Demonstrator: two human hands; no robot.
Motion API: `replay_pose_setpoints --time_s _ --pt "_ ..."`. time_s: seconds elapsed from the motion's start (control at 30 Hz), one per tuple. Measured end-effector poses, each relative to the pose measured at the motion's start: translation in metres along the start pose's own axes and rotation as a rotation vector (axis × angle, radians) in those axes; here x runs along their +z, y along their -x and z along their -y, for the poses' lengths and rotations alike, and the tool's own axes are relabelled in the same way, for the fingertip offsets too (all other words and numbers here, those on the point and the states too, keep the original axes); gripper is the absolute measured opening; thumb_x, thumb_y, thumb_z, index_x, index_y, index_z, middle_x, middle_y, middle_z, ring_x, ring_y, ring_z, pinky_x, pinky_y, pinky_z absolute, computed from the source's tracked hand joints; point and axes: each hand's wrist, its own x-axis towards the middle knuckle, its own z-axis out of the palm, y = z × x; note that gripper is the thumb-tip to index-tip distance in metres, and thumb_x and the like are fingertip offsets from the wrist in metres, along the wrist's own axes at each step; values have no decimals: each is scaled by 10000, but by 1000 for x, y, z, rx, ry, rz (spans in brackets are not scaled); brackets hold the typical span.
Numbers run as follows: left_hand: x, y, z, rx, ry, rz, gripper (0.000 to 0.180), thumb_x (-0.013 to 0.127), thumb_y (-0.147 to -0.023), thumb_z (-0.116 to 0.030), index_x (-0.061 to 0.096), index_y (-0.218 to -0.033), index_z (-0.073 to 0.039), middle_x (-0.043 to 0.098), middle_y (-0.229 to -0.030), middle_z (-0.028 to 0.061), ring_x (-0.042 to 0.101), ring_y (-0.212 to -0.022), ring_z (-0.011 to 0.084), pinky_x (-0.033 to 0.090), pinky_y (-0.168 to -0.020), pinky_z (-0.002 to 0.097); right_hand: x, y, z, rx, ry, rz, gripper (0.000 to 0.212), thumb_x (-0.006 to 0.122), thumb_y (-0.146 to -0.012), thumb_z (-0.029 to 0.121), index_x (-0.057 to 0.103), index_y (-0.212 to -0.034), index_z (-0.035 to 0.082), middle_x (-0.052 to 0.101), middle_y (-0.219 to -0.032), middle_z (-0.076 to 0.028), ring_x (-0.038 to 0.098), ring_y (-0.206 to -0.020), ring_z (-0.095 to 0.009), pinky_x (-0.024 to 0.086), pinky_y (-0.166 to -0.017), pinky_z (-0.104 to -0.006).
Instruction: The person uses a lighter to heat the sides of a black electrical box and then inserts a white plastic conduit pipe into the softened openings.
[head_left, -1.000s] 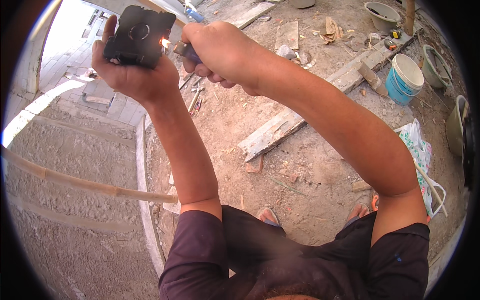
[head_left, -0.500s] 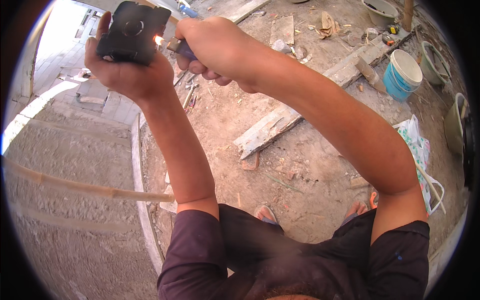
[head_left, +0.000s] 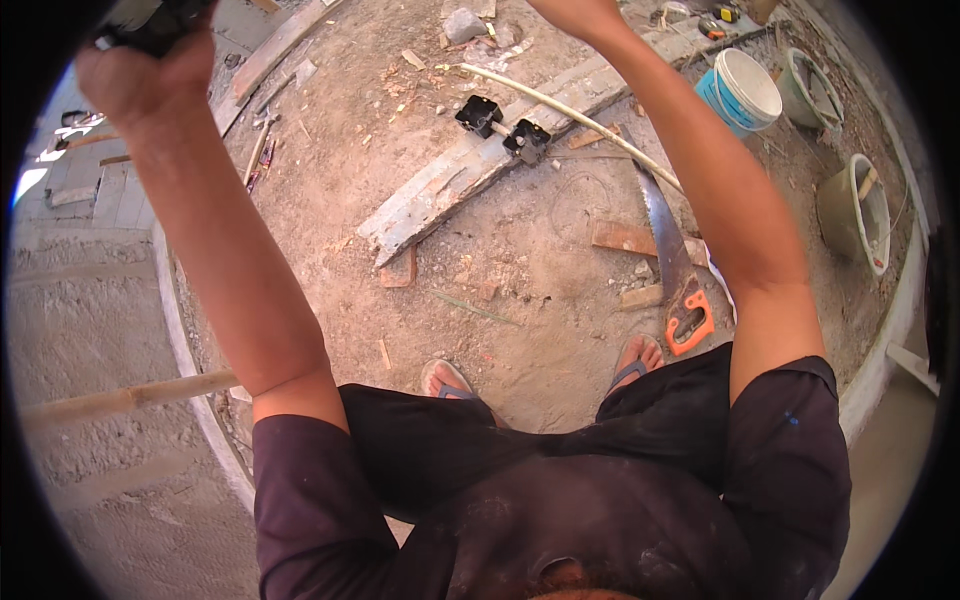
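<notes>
At upper left, held up at the view's border: black box, in the grasp of the left hand, palm and fingers beneath and around the near side. Visible lower edge slanting up toward the right; upper part cut off, so cannot tell full length, long axis or facing. At the top border, well apart from the box: right hand, fingers out of frame; cannot tell whether clenched, released or grasping. On the ground, across the weathered plank: a pair of black boxes joined by a short pale tube, long axis from upper left to lower right, crosswise to the plank. Just beyond, a long pale pole, curving down rightward and passing behind the right forearm. Below, near the right foot: handsaw, orange handle toward the body, blade pointing away. Past the forearm, a blue-and-white bucket, upright.
</notes>
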Motion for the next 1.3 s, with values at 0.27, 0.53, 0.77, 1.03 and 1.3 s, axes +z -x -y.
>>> replay_pose_setpoints --time_s 0.27,0.53,0.77,1.03,1.3 --pt "-61 4 40 -564 449 -36 467 425 -975 -553 632 -1140 -168 681 -977 21 654 -850 206 534 -676 392 34 142 -197 260 465 417 334 697 -847 344 716 -997 46 702 -911 -204 662 -901 -403 508 -775 -486" --pt "-76 -3 31 -503 506 -146 509 422 -980 -560 625 -1158 -128 679 -959 51 656 -845 220 547 -722 388 50 136 -190 20 483 282 275 700 -848 205 705 -1114 135 695 -859 -170 646 -771 -373 507 -751 -463" --pt "-110 -2 35 -464 311 -401 615 583 -901 -543 526 -1280 -62 583 -1189 177 573 -1140 339 512 -943 598 3 68 -77 -83 126 141 435 672 -839 77 654 -1267 153 615 -752 -135 567 -641 -238 471 -628 -363" --pt "-164 -11 16 -377 286 -513 647 547 -887 -584 492 -1310 -98 575 -1200 159 608 -1032 319 547 -844 539 -30 89 118 -514 -17 275 628 639 -793 -41 592 -1368 207 562 -713 -107 507 -579 -182 444 -575 -335" --pt "-189 -10 -14 -310 240 -701 556 500 -920 -525 517 -1241 -72 581 -1138 176 585 -1051 343 500 -920 582 -26 111 152 -617 62 309 783 640 -712 -43 530 -1422 268 569 -732 -115 575 -632 -274 474 -621 -391"
